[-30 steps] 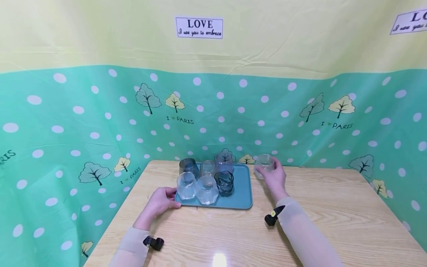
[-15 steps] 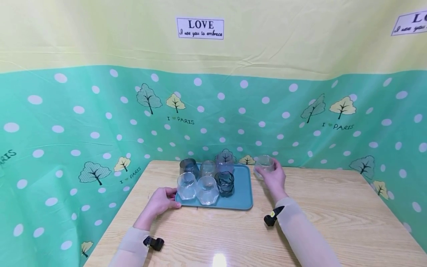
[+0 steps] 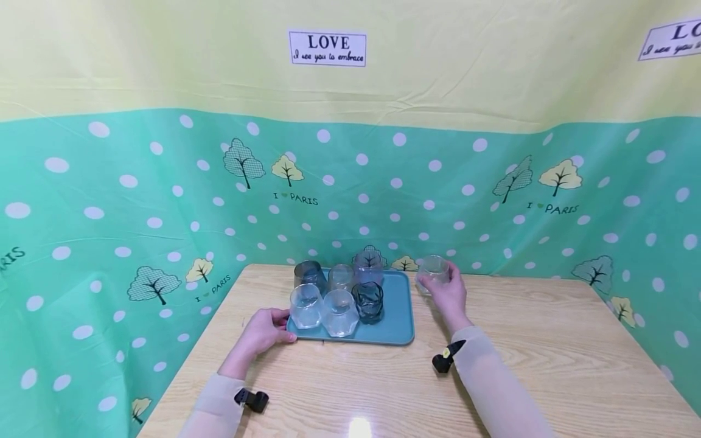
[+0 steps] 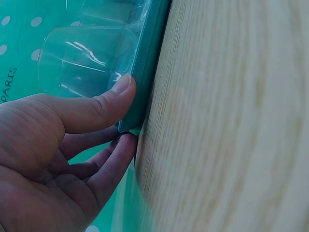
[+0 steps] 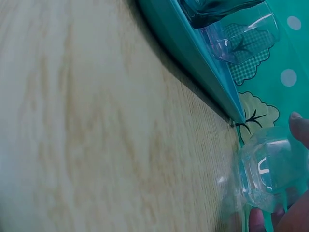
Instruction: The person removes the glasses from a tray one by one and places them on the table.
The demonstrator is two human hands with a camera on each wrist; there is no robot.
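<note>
A corner of the blue tray is being pinched by the left grip; fingertips hidden from the head view are being shown by the left wrist view. Beside the tray, a clear glass is being clasped by the right grip. Only in the head view are all six tray glasses being seen.

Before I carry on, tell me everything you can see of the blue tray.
The blue tray is a rectangle with rounded corners and a low raised rim; its smooth surface looks like plastic. It appears to lie level on the wood-grain table, near the far edge, long sides running left to right. Six glasses stand on it, gathered toward its left and middle. The left hand grips its near left corner, thumb at the rim. Whether that corner is slightly lifted, I can't tell.
</note>
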